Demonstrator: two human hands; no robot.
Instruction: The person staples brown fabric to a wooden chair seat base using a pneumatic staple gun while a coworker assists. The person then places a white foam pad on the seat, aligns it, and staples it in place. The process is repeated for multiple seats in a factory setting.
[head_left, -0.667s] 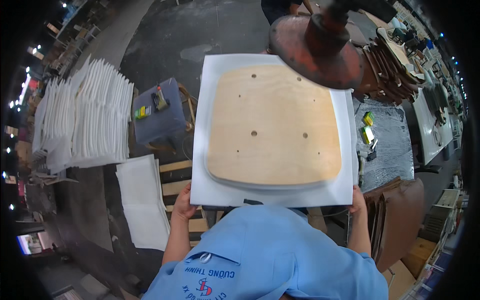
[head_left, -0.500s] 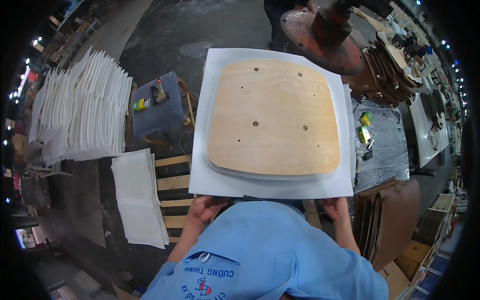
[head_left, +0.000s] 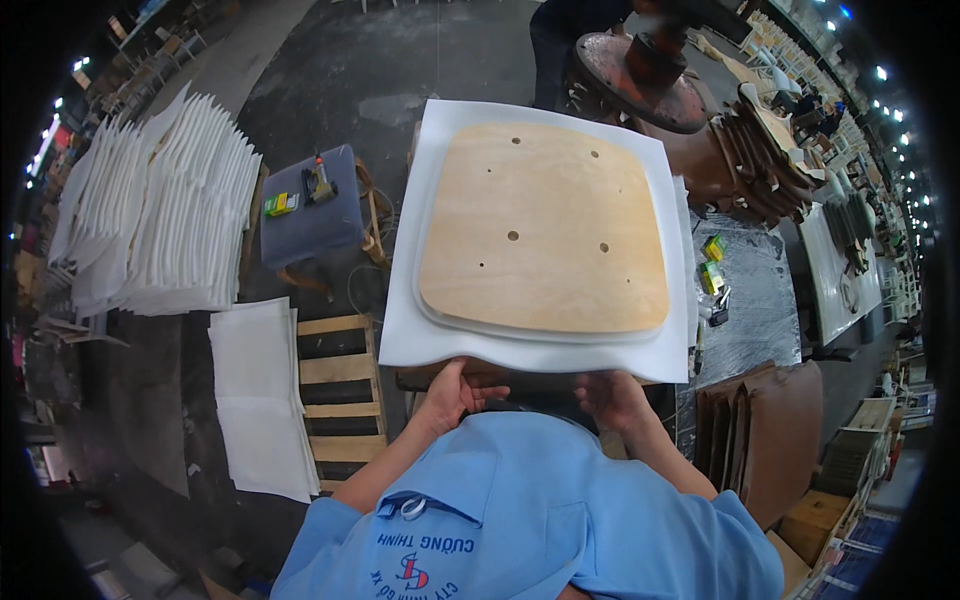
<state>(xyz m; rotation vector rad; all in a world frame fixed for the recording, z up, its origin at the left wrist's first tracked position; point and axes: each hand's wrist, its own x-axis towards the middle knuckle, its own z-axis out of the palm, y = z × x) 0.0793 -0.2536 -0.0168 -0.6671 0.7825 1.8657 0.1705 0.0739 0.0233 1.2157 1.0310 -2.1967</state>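
Observation:
A pale plywood seat panel with rounded corners and several drilled holes lies on a white foam sheet. The sheet reaches past the panel on every side, and its near edge bends into a wave. At that edge, left of the middle, my left hand has its thumb up against the foam and its fingers stretched out to the right. My right hand is just below the same edge, fingers spread, some tips shaded by the sheet. I see nothing held in either hand.
To the left stand a tall stack of white sheets, a padded stool carrying a tool and small box, and a wooden pallet. On the right are a plastic-wrapped surface and brown panels. A red-brown machine disc hangs at the far right; a person stands behind.
Both hands have come inward along the sheet's near edge, closer together. That edge was straight and is now wavy. The panel and sheet sit slightly turned in view.

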